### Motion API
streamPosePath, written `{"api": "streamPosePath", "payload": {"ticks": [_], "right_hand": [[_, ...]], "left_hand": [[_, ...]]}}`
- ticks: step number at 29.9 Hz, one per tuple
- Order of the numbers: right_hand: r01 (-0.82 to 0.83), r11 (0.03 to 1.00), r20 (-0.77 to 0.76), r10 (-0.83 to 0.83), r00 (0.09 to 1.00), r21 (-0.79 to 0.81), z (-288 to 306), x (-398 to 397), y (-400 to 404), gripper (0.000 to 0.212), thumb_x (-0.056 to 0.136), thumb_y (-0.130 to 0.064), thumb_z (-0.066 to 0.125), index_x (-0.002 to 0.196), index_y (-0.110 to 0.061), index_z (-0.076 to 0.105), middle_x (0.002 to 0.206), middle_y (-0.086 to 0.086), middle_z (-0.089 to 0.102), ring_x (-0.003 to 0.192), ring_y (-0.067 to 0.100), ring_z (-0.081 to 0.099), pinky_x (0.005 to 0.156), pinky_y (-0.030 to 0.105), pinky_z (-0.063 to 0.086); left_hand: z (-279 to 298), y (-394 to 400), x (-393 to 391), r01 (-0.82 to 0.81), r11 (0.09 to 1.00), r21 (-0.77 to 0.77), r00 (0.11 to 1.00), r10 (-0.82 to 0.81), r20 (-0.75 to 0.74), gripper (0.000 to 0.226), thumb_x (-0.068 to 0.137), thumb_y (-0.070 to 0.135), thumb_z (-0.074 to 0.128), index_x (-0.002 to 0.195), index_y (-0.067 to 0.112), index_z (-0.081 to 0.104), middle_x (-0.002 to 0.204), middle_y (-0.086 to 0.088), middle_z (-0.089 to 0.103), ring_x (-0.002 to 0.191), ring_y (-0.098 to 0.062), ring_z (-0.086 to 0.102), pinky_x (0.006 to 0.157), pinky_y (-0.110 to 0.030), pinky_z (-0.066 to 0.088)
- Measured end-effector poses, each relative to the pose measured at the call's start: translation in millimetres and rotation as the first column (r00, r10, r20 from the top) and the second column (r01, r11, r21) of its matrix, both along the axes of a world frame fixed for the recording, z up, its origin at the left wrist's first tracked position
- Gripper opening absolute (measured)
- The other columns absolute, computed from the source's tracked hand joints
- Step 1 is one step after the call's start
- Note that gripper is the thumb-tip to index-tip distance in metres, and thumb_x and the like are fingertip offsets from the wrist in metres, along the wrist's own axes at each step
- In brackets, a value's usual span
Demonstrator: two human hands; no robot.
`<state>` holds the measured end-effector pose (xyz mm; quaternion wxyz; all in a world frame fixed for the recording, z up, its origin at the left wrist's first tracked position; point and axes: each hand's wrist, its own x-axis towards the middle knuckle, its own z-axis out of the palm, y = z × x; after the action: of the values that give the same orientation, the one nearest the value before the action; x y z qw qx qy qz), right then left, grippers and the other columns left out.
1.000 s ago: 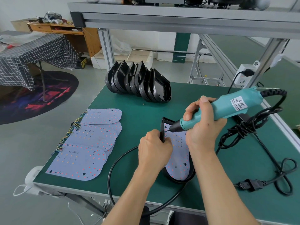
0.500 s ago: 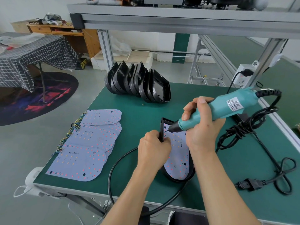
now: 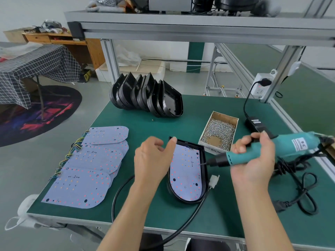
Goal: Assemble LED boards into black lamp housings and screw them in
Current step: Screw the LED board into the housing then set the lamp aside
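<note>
A black lamp housing (image 3: pixel 203 163) lies flat in the middle of the green table with a pale LED board (image 3: pixel 186 173) seated inside it. My left hand (image 3: pixel 154 160) hovers at the housing's left edge, fingers loosely spread, thumb tip near the top left corner, holding nothing. My right hand (image 3: pixel 253 160) grips a teal electric screwdriver (image 3: pixel 262 151) lying nearly level, its bit pointing left over the board's right edge. A stack of empty black housings (image 3: pixel 146 96) stands at the back. Several loose LED boards (image 3: pixel 90 165) with coloured wires lie at the left.
A cardboard box of screws (image 3: pixel 219 132) sits just behind the housing on the right. A black power adapter (image 3: pixel 255 124) and tangled cables (image 3: pixel 299 180) fill the right side. A white connector (image 3: pixel 213 181) and black cable (image 3: pixel 190 220) run off the front edge. An aluminium frame shelf (image 3: pixel 199 28) spans overhead.
My left hand let go of the housing's left edge and opened. The right hand drew the screwdriver to the right and laid it flatter, uncovering the screw box.
</note>
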<state>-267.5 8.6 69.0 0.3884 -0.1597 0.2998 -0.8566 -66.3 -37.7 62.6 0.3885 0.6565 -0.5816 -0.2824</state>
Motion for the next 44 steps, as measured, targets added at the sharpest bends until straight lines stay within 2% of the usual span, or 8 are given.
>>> {"api": "streamPosePath", "payload": {"ticks": [6,9,13,16,23,37,40,44], "right_hand": [[-0.025,0.999,0.062,0.023,0.998,0.046,-24.2,-12.8,15.5,0.024,0.100,-0.028,0.056,0.078,-0.021,0.059,0.069,-0.002,0.053,0.052,0.010,0.043,0.053,0.021,0.041],[-0.019,0.999,0.061,0.016,0.998,0.046,-24.6,-14.5,18.0,0.025,0.099,-0.027,0.055,0.075,-0.021,0.059,0.068,0.000,0.052,0.051,0.011,0.042,0.051,0.020,0.040],[-0.026,0.998,0.050,0.023,0.998,0.049,-23.2,-18.3,24.4,0.024,0.099,-0.026,0.054,0.077,-0.020,0.059,0.068,0.001,0.052,0.051,0.011,0.043,0.051,0.021,0.039],[-0.020,0.998,0.045,0.017,0.999,0.056,-23.6,-22.2,30.1,0.026,0.100,-0.025,0.054,0.076,-0.020,0.061,0.068,0.001,0.052,0.051,0.012,0.043,0.052,0.021,0.038],[-0.015,0.997,0.072,0.009,0.997,0.079,-25.2,-24.3,33.8,0.024,0.102,-0.021,0.053,0.079,-0.018,0.057,0.069,0.002,0.052,0.050,0.012,0.042,0.051,0.022,0.037],[-0.009,0.996,0.060,0.004,0.998,0.084,-23.8,-19.5,35.1,0.028,0.102,-0.020,0.053,0.074,-0.019,0.060,0.067,0.003,0.054,0.050,0.014,0.044,0.051,0.022,0.038],[0.001,0.997,0.045,-0.004,0.999,0.082,-21.6,-20.1,34.7,0.021,0.098,-0.022,0.056,0.078,-0.018,0.058,0.068,0.003,0.053,0.051,0.014,0.044,0.051,0.023,0.039],[-0.009,0.998,0.050,0.006,0.999,0.057,-14.6,-16.8,30.2,0.023,0.098,-0.024,0.056,0.076,-0.020,0.059,0.067,0.001,0.054,0.051,0.013,0.043,0.051,0.022,0.040]], "left_hand": [[27.4,-26.8,-50.8,0.316,0.890,-0.328,0.945,-0.264,0.193,0.007,0.092,0.023,0.070,0.091,0.022,0.077,0.080,0.012,0.071,0.103,-0.019,0.057,0.086,-0.030,0.044],[23.3,-52.0,-96.3,0.598,0.791,-0.130,0.708,-0.444,0.549,0.014,0.094,0.023,0.065,0.099,0.027,0.077,0.097,0.006,0.075,0.111,-0.023,0.055,0.094,-0.037,0.040],[15.9,-73.1,-134.8,0.627,0.764,0.152,0.293,-0.413,0.862,0.017,0.091,0.015,0.062,0.101,0.026,0.070,0.103,0.001,0.068,0.112,-0.024,0.053,0.087,-0.041,0.028],[19.4,-81.9,-145.7,0.612,0.761,0.217,0.219,-0.426,0.878,0.020,0.090,0.018,0.059,0.074,0.021,0.048,0.078,0.000,0.050,0.102,-0.027,0.052,0.093,-0.044,0.029],[20.3,-88.1,-158.2,0.636,0.718,0.283,0.093,-0.435,0.896,0.025,0.087,0.006,0.055,0.072,0.022,0.042,0.072,0.002,0.046,0.086,-0.024,0.051,0.102,-0.045,0.027],[10.4,-93.1,-158.6,0.665,0.706,0.243,0.197,-0.480,0.855,0.025,0.096,0.027,0.056,0.073,0.019,0.051,0.075,0.001,0.052,0.091,-0.026,0.050,0.092,-0.044,0.028],[17.4,-88.8,-143.6,0.703,0.700,0.127,0.428,-0.559,0.710,0.012,0.091,0.025,0.059,0.094,0.020,0.070,0.089,0.005,0.067,0.097,-0.024,0.060,0.089,-0.039,0.034],[28.5,-58.0,-100.8,0.677,0.735,-0.038,0.734,-0.671,0.101,0.004,0.087,0.022,0.073,0.084,0.024,0.074,0.081,0.009,0.073,0.079,-0.006,0.067,0.070,-0.020,0.051]]}}
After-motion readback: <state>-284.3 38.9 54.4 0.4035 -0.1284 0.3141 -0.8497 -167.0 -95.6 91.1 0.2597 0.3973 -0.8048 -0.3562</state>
